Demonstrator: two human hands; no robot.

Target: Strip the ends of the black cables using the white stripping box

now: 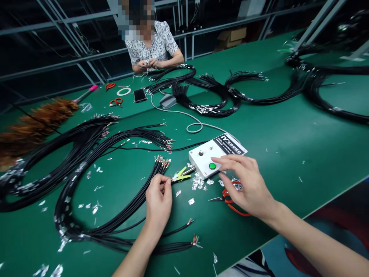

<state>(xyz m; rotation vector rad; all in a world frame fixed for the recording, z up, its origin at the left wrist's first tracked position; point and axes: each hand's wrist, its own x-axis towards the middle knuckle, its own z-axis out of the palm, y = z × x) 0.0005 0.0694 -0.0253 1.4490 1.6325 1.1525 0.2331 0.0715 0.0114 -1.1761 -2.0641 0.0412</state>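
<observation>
My left hand point(159, 196) pinches the end of a black cable, whose stripped wires reach a yellow-green clip point(181, 174) on the metal shaft of a white control box point(203, 156). Over the box's front right corner is my right hand point(245, 182), fingers spread and holding nothing. Its fingertips are near the green button point(212, 166); whether one touches it I cannot tell. Below that hand lie red-handled scissors point(227, 198), partly hidden by it. A bundle of black cables point(135, 204) with bared copper ends curves around to the left of my left hand.
Foil scraps point(198, 182) litter the green table point(288, 154). More coiled cable bundles point(213, 109) lie across the back and right. A grey cord point(184, 112) runs to the box. Across the table, a person in a patterned top point(158, 42) works with both hands. A brown duster point(43, 119) lies left.
</observation>
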